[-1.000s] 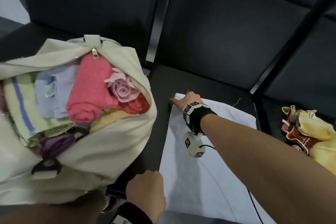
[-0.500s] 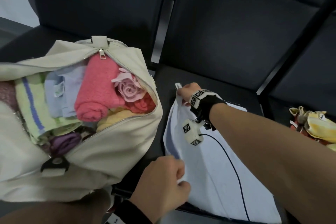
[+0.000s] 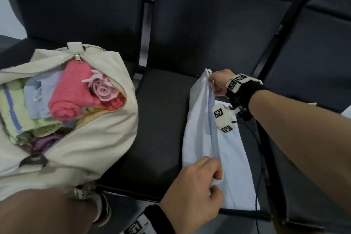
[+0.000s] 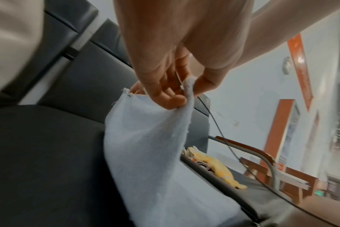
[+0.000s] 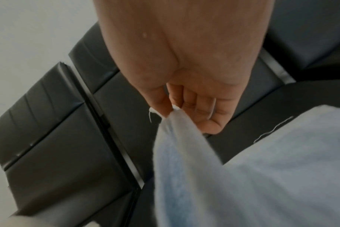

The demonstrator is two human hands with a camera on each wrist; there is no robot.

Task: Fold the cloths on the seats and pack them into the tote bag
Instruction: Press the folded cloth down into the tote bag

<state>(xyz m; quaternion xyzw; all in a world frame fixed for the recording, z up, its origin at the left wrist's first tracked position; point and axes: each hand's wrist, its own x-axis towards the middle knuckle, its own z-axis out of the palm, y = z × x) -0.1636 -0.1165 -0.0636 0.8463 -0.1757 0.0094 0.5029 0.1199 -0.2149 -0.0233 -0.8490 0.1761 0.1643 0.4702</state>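
A second ago the white cloth (image 3: pixel 201 129) lay flat on the seat (image 3: pixel 161 119). Now its left edge is lifted toward 3 o'clock. The left hand (image 3: pixel 191 192) pinches the near corner at 6 o'clock, and the right hand (image 3: pixel 218 81) pinches the far corner at 12. This looks like the first fold starting. The bag (image 3: pixel 98 148) sits at 9 o'clock, already stuffed.

The left hand (image 3: pixel 191 194) sits low and near, fingers curled, its grip pinching the near corner of the pale blue terry cloth (image 3: pixel 199 135). The right hand (image 3: pixel 218 83) reaches farther out on a bare, extended forearm, thumb and fingers pinching the cloth's far corner, lifted.
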